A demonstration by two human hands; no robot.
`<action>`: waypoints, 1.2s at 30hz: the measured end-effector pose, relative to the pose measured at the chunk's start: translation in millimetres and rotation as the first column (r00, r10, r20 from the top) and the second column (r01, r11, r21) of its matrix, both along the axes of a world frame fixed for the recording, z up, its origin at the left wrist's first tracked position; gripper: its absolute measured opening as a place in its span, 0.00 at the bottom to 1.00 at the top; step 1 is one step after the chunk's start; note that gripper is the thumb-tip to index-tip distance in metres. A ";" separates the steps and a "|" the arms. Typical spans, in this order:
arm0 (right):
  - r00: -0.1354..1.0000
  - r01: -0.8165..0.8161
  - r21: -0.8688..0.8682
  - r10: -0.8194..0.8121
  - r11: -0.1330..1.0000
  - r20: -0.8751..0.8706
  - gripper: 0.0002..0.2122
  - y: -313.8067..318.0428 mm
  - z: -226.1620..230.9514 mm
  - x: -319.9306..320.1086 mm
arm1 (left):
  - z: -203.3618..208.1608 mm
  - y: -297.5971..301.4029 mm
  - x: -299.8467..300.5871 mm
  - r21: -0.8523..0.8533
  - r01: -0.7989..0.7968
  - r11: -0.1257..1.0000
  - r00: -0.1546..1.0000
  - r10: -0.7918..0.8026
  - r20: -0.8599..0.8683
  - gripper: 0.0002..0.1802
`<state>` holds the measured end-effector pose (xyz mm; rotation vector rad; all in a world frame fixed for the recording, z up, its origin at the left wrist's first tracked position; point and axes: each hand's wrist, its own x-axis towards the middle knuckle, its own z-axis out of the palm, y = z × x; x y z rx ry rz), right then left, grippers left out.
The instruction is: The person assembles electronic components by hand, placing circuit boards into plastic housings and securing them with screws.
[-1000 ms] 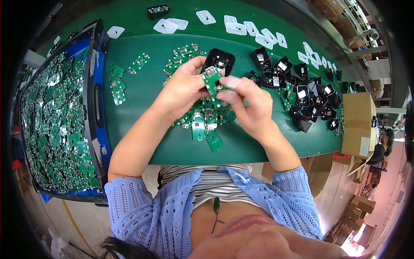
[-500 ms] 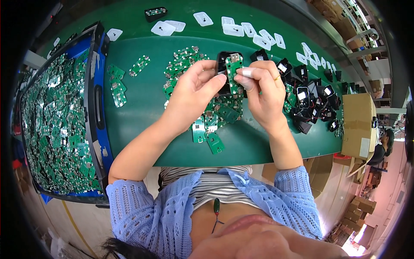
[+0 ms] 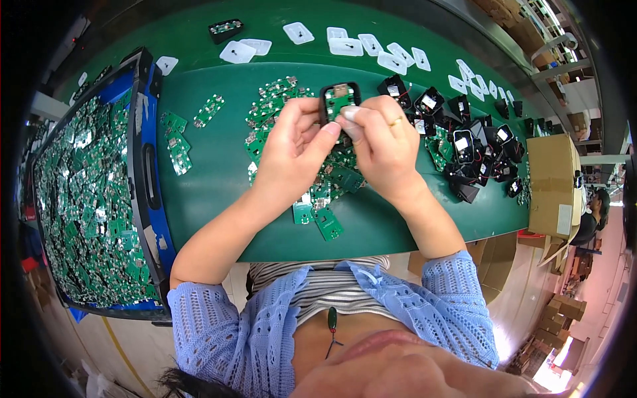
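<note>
Above the green tabletop, my left hand [image 3: 295, 139] is closed around the left side of a black plastic housing [image 3: 324, 106]. A green circuit board [image 3: 340, 98] lies inside the housing's rim, its metal connector at the far end. My right hand [image 3: 383, 142] is closed with its thumb and fingertips pressed on the near part of that board; light coverings show on its fingertips and a ring on one finger. The board's lower half is hidden behind the fingers. Loose circuit boards [image 3: 326, 222] are heaped under and around both hands.
A blue and black crate [image 3: 151, 132] full of circuit boards stands at the left. Black housings with wires [image 3: 464, 142] are piled at the right, beside a cardboard box [image 3: 549, 186]. Clear plastic covers [image 3: 346, 46] lie along the far side, near a filled housing [image 3: 225, 30].
The circuit board, held tilted over the housing before, now sits down within its rim. My right hand has shifted left and presses on it.
</note>
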<state>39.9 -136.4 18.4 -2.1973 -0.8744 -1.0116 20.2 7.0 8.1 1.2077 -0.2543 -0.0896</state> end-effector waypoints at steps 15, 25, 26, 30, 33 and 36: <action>0.426 0.109 0.677 0.581 0.728 -0.694 0.17 -25.3 -0.2 53.8 | 1.8 -15.1 85.4 0.270 -0.051 0.961 0.991 0.015 0.135 0.14; 0.698 0.281 -0.551 -0.561 0.786 -0.446 0.21 -98.2 7.8 104.5 | -47.9 -14.3 232.9 0.736 -0.246 0.631 0.969 0.169 0.179 0.21; 0.679 0.222 -0.587 -0.556 0.778 -0.480 0.21 -103.2 5.2 103.3 | -47.9 -11.9 239.4 0.850 -0.190 0.491 0.978 0.166 0.123 0.21; 0.600 0.146 -0.576 -0.535 0.804 -0.595 0.20 -101.2 3.0 85.8 | -52.9 -11.0 234.0 0.821 -0.556 0.132 0.831 0.130 0.542 0.20; 0.721 0.286 -0.480 -0.516 0.830 -0.463 0.20 -101.4 -2.0 68.7 | -33.8 -26.2 202.6 0.588 -0.715 0.377 0.639 0.013 0.769 0.22; 0.677 0.201 -0.532 -0.509 0.823 -0.532 0.13 -101.5 -9.8 65.7 | -35.8 -55.4 163.5 0.771 -0.420 0.479 0.817 -0.170 0.551 0.22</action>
